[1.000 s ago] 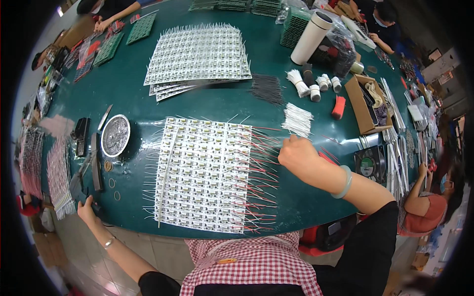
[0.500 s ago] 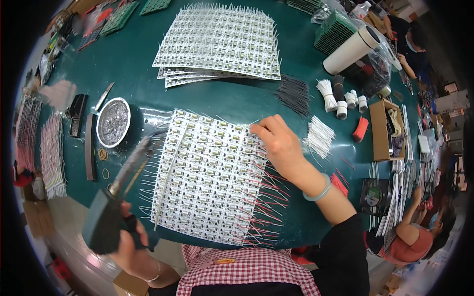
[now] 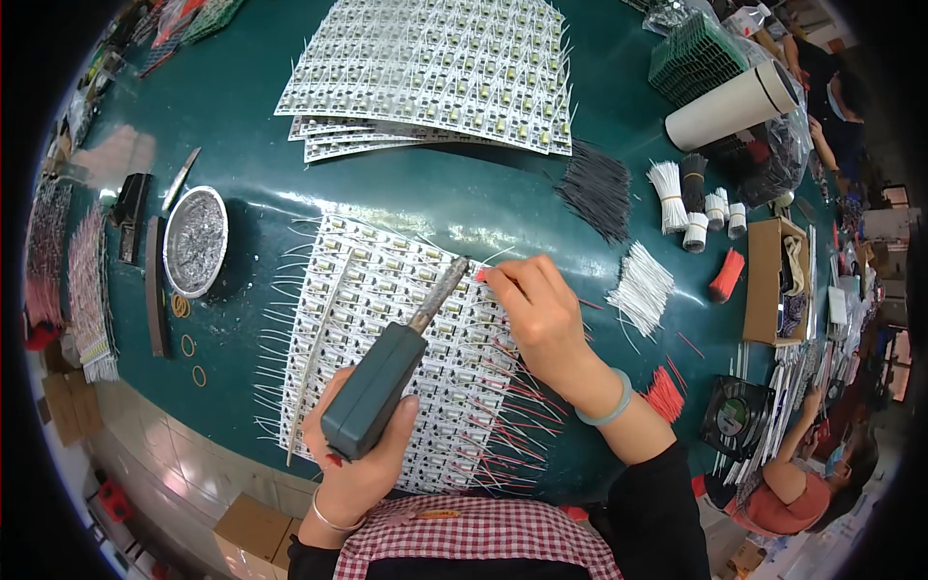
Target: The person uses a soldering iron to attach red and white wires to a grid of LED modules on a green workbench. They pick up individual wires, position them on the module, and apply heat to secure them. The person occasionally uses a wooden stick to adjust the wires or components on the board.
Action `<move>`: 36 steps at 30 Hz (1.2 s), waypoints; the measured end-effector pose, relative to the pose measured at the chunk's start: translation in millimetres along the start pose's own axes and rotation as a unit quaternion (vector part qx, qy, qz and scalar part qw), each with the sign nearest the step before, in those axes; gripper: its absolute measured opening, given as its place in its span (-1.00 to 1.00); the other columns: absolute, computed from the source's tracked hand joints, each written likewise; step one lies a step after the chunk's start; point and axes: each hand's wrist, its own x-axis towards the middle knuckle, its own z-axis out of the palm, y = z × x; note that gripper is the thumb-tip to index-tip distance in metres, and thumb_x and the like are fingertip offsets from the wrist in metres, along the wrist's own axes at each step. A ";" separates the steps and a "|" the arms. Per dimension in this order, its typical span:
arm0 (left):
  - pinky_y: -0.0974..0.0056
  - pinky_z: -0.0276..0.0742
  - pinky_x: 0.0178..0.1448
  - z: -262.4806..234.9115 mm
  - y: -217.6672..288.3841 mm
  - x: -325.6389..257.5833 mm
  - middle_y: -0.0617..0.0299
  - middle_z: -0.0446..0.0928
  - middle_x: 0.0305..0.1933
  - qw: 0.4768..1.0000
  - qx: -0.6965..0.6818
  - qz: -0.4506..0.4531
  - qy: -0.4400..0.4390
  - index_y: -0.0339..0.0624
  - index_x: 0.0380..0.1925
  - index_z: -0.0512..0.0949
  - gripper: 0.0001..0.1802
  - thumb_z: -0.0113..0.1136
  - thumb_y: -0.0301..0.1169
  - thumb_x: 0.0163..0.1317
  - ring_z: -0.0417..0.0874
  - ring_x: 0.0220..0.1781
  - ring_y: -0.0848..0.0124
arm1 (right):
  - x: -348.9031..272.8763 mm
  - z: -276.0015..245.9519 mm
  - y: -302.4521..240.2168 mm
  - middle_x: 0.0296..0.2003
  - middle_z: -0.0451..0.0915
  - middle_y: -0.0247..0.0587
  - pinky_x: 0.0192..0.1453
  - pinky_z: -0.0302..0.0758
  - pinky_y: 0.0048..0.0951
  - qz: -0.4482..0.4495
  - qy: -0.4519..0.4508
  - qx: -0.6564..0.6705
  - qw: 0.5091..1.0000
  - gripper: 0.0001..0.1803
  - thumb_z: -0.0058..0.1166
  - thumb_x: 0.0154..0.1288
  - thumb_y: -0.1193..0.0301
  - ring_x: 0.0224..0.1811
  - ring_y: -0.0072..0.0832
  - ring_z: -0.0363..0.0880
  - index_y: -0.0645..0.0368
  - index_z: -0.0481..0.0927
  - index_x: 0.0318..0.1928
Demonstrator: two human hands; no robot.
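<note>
Left hand (image 3: 360, 474) has the soldering gun (image 3: 377, 382) gripped, tip just beside where the right hand (image 3: 543, 314) pinches 1 small red wire (image 3: 480, 275) at a corner of the board (image 3: 459, 353). Red-and-white leads (image 3: 522, 397) already line the edge below that pinch; imo mostly this corner's left.

Grn tbl (image 3: 217, 387): wired PCB sheet (image 3: 372, 300) ctr, PCB stack (image 3: 425, 77) behind, round bowl (image 3: 193, 292) L; blk wires (image 3: 594, 191), wht wires (image 3: 641, 287), red wires (image 3: 663, 394) R.

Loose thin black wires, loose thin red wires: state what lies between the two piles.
A pile of thin white wires lies between the black pile and the red pile, in the head view.
</note>
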 end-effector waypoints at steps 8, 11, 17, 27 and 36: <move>0.36 0.45 -0.33 6.2 -11.9 8.2 0.12 0.61 -0.32 0.999 0.026 0.036 -0.028 -0.40 -0.27 0.65 -0.79 0.43 -0.60 0.07 0.58 -0.40 0.44 | 4.4 -0.9 -1.3 -0.24 0.55 -0.10 -0.27 0.55 -0.37 -0.001 -0.020 -0.009 1.000 -0.70 0.20 -0.02 0.61 -0.23 -0.25 0.53 0.40 0.61 -0.18; 0.36 0.45 -0.33 4.9 -15.1 8.2 0.14 0.61 -0.33 0.998 0.039 0.040 -0.035 -0.39 -0.28 0.65 -0.80 0.43 -0.59 0.08 0.57 -0.40 0.45 | 5.1 -0.4 -2.0 -0.24 0.55 -0.11 -0.27 0.54 -0.37 0.002 -0.023 -0.012 1.000 -0.71 0.20 -0.01 0.61 -0.24 -0.26 0.53 0.40 0.61 -0.19; 0.37 0.45 -0.34 5.4 -11.0 10.4 0.16 0.60 -0.35 0.997 0.048 0.028 -0.047 -0.38 -0.29 0.65 -0.81 0.43 -0.58 0.08 0.56 -0.41 0.48 | 5.2 1.1 -3.7 -0.24 0.54 -0.11 -0.25 0.54 -0.38 0.007 -0.026 -0.014 1.000 -0.69 0.19 -0.03 0.61 -0.23 -0.25 0.52 0.40 0.60 -0.18; 0.37 0.37 -0.43 4.6 -15.4 10.1 0.21 0.53 -0.45 0.993 0.095 0.028 -0.064 -0.33 -0.33 0.63 -0.82 0.44 -0.50 0.12 0.48 -0.51 0.52 | 4.9 1.3 -4.0 -0.24 0.54 -0.09 -0.26 0.55 -0.38 0.000 -0.028 -0.028 0.999 -0.66 0.17 -0.08 0.62 -0.22 -0.25 0.52 0.42 0.59 -0.18; 0.39 0.35 -0.46 1.0 -12.5 9.8 0.21 0.53 -0.45 0.995 0.067 0.060 -0.037 -0.39 -0.31 0.63 -0.80 0.44 -0.51 0.12 0.48 -0.52 0.54 | 6.3 0.7 -5.4 -0.25 0.53 -0.10 -0.26 0.54 -0.37 0.005 -0.032 -0.026 0.999 -0.68 0.19 -0.07 0.63 -0.23 -0.26 0.52 0.41 0.60 -0.20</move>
